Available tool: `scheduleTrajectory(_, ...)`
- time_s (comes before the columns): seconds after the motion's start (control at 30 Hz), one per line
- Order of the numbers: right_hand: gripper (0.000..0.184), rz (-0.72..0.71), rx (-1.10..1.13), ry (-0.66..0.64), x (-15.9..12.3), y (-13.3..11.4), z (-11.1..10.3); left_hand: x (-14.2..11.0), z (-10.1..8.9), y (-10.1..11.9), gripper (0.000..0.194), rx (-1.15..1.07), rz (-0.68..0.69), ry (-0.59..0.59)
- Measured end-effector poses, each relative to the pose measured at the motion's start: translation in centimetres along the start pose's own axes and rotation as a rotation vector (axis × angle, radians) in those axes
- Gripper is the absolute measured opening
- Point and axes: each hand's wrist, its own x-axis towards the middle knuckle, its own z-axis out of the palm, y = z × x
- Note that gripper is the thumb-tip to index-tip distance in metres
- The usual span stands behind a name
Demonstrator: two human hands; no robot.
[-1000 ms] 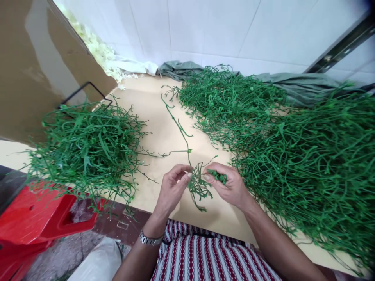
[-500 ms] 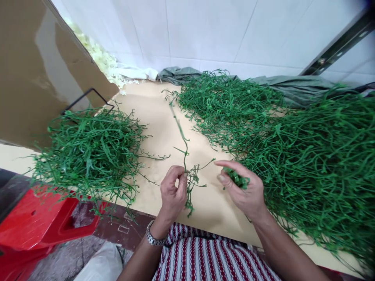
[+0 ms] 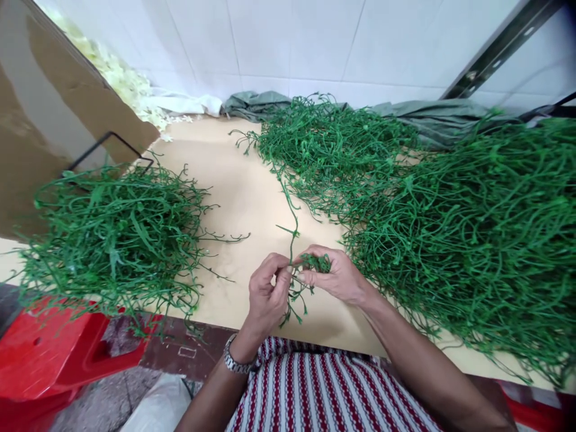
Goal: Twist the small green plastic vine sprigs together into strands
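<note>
My left hand pinches a thin green artificial plant stem between thumb and fingertips. The stem runs up the table from the pinch, and its branched sprigs dangle below. Close against it on the right is my right hand, its fingers curled round a small bunch of green pieces. Thumb and forefinger of that hand meet the stem at the left fingertips; exactly what they touch there is hidden.
A loose heap of green stems lies on the left by a cardboard box and a bent black wire. Larger piles cover the right and back. Red stools stand below the table edge; pale petals lie behind the box.
My right hand has moved left to the stem, bringing its small bunch along, and its thumb and forefinger have closed. My left hand keeps its pinch. The view has shifted slightly right.
</note>
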Motion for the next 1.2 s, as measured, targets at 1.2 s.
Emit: scheduleTrajectory(1.2,0.009,-0.116,-0.32,-0.104,-0.3,-0.2,-1.0,0.9,-0.7,1.8,0.013,-0.188,-0.503,-0.211)
